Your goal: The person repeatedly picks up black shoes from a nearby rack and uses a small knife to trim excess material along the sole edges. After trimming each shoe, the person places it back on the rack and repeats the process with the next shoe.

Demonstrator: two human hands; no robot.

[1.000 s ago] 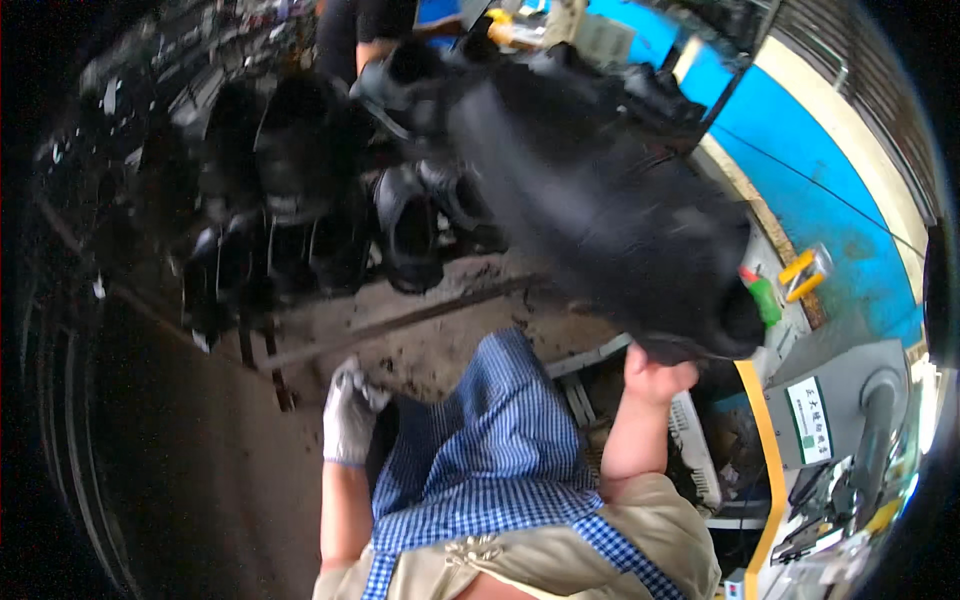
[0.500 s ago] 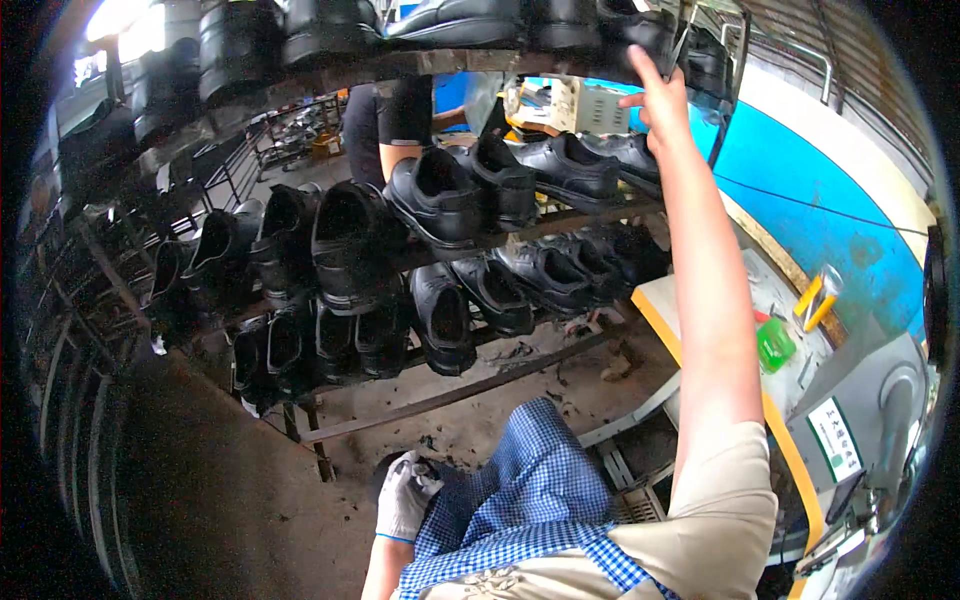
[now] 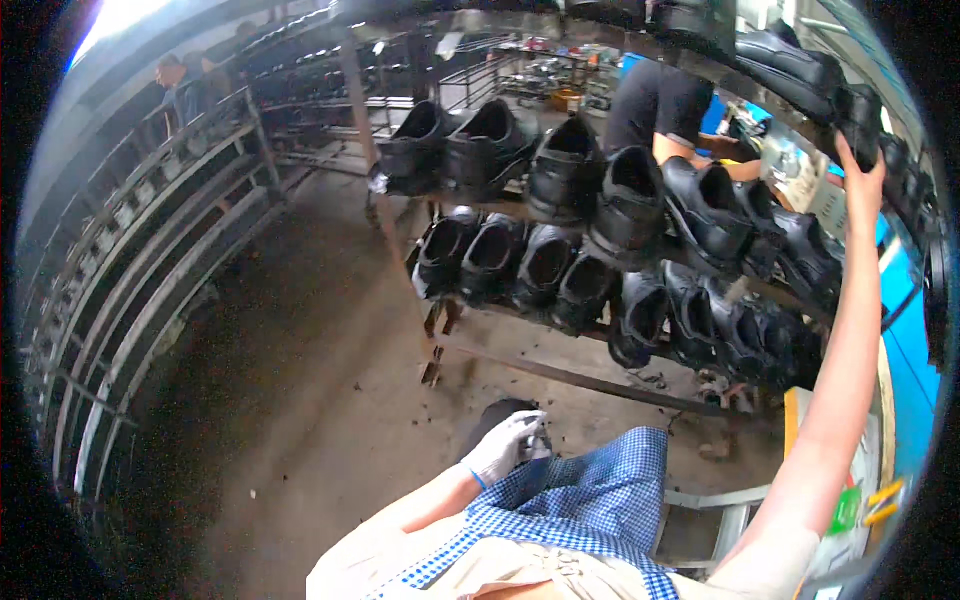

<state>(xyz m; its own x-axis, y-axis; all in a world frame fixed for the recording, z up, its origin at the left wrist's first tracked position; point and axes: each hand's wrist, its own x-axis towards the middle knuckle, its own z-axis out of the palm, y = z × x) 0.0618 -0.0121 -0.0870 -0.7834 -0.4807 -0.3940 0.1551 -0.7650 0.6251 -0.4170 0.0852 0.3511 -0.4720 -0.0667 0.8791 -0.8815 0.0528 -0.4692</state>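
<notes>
My bare right hand (image 3: 863, 190) is stretched up to the upper right, its thumb and fingers round the end of a black shoe (image 3: 859, 122) on the top shelf. Beside that shoe lies another black shoe (image 3: 795, 75), seen side-on. Low in front of me, my left hand (image 3: 505, 447) wears a white glove and is held by my knee over the blue checked apron (image 3: 600, 485). Its fingers are curled closed; what they hold, if anything, I cannot make out.
A metal shoe rack (image 3: 560, 375) carries several rows of black shoes (image 3: 633, 205). Behind it stands a person in dark clothes (image 3: 645, 105). Empty-looking metal racks (image 3: 165, 215) line the left. At lower right is a workbench with a green container (image 3: 846, 510) and yellow-handled tools (image 3: 884, 502).
The view has swung left, so the rack sits further right in the picture. My right hand now grips a shoe on the top shelf; earlier its fingers were spread there. My left hand stays low.
</notes>
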